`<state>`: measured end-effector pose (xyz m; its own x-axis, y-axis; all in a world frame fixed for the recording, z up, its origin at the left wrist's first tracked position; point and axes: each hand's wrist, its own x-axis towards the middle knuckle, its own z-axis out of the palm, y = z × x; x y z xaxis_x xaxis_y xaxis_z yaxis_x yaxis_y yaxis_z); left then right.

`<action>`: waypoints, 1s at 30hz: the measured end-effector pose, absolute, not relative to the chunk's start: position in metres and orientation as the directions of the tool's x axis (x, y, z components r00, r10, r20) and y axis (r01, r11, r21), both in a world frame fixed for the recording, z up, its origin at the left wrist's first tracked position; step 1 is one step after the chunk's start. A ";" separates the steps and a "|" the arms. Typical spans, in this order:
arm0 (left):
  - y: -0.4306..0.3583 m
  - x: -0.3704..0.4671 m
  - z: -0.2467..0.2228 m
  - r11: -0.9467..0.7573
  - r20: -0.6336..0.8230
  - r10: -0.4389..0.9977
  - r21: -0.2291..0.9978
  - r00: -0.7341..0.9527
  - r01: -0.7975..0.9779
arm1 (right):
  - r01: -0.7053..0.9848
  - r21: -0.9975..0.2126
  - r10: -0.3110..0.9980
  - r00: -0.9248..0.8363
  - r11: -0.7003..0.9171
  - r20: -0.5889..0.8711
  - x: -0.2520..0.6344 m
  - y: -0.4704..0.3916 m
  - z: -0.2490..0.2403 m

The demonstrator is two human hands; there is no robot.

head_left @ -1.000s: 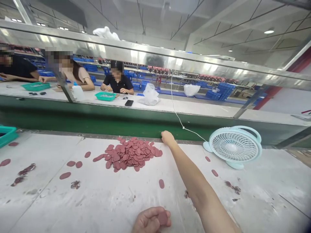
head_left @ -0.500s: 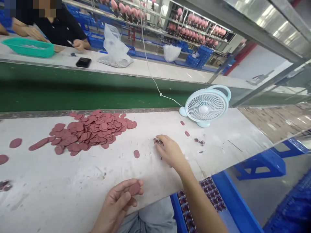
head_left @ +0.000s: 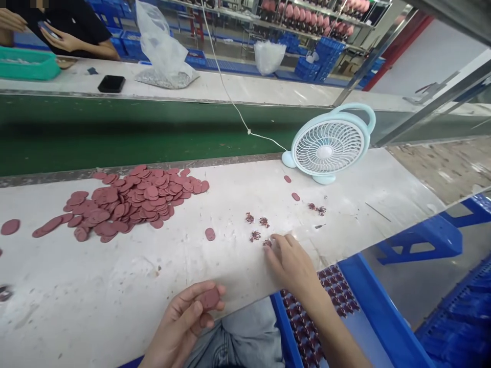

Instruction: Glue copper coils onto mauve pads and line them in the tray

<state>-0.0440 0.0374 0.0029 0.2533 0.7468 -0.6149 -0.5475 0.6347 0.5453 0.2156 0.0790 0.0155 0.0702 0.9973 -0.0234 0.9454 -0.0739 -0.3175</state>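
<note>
My left hand [head_left: 187,314] pinches a flat maroon oval piece [head_left: 209,299] between thumb and fingers, above the table's front edge. To its right, my right hand [head_left: 293,263] has thumb and forefinger closed around a small dark-red clawed part [head_left: 267,243] at the table surface. Other such parts, including one clawed piece [head_left: 255,235], lie just beyond its fingertips. A single maroon oval [head_left: 209,234] rests left of them. Farther left spreads a large heap of maroon ovals [head_left: 130,202].
A light-blue fan [head_left: 326,148] stands at the back right, its white cord [head_left: 230,97] running upward. Beside my lap is a blue tray [head_left: 378,312] with rows of dark-red parts. Across the green divider [head_left: 153,128], a person in black sits near a teal basket [head_left: 28,64].
My right hand has moved nearer and to the right, uncovering several small clawed parts. My left hand still holds the maroon oval. The camera view has tilted downward.
</note>
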 end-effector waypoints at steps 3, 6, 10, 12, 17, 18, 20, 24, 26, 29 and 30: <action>0.032 -0.042 0.004 0.655 -0.624 0.730 0.521 0.279 -0.548 | 0.948 -0.316 0.999 0.031 -0.041 -0.037 0.216 0.077 0.015; 0.029 -0.042 0.003 0.662 -0.617 0.725 0.502 0.306 -0.556 | 0.950 -0.309 0.997 -0.063 0.046 -0.043 0.223 0.078 0.017; 0.029 -0.043 -0.003 0.664 -0.584 0.730 0.485 0.354 -0.569 | 0.927 -0.312 0.970 -0.238 0.208 -0.059 0.234 0.085 0.017; 0.028 -0.041 -0.006 0.661 -0.551 0.739 0.480 0.389 -0.576 | 0.918 -0.317 0.964 -0.264 0.238 -0.040 0.237 0.086 0.015; 0.026 -0.033 -0.008 0.636 -0.471 0.768 0.484 0.433 -0.601 | 0.850 -0.490 0.981 -0.156 0.191 0.112 0.226 0.065 0.013; 0.025 -0.032 -0.007 0.632 -0.464 0.772 0.489 0.434 -0.602 | 0.785 -0.601 0.988 -0.096 0.150 0.122 0.220 0.056 0.015; 0.024 -0.029 -0.007 0.621 -0.459 0.782 0.513 0.421 -0.593 | 0.566 -0.823 0.998 0.002 0.047 0.059 0.204 0.036 0.022; 0.020 -0.023 -0.007 0.585 -0.432 0.811 0.575 0.394 -0.572 | 0.192 -0.977 0.995 -0.029 -0.088 -0.095 0.168 0.006 0.034; 0.018 -0.021 -0.008 0.578 -0.408 0.816 0.586 0.409 -0.568 | 0.155 -0.984 0.995 -0.015 -0.092 -0.095 0.156 0.002 0.035; 0.016 -0.019 -0.008 0.578 -0.380 0.815 0.593 0.438 -0.561 | 0.181 -0.979 0.995 -0.015 -0.095 -0.099 0.150 0.003 0.033; 0.016 -0.019 -0.008 0.576 -0.372 0.815 0.596 0.443 -0.559 | 0.198 -0.975 0.994 -0.031 -0.099 -0.107 0.150 0.004 0.033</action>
<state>-0.0190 0.0157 -0.0081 0.4435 0.8153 -0.3723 -0.5592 0.5763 0.5960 0.1503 0.0037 0.0329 -0.0310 0.9937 -0.1074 0.1981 -0.0992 -0.9751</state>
